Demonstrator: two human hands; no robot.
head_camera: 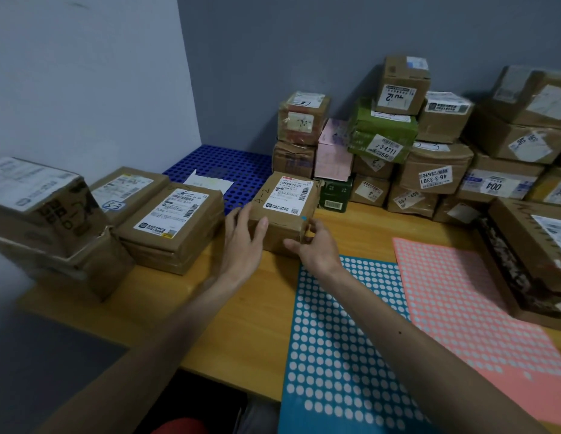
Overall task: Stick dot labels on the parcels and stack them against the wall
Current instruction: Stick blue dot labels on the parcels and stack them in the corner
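Observation:
A small brown parcel (283, 202) with a white shipping label and a blue dot on its near right corner sits on the wooden table (241, 324). My left hand (244, 242) lies against its left front side, thumb on the near face. My right hand (313, 249) grips its near right corner, with the thumb on the front face and the fingers round the side. A blue dot-label sheet (341, 339) and a pink dot-label sheet (460, 302) lie on the table to the right. A stack of parcels (398, 145) stands against the back wall.
Flat brown parcels (169, 223) and a taller pile (44, 220) sit at the left. A blue perforated mat (222, 170) with a paper slip lies in the corner. A large open carton (529, 258) stands at the right edge.

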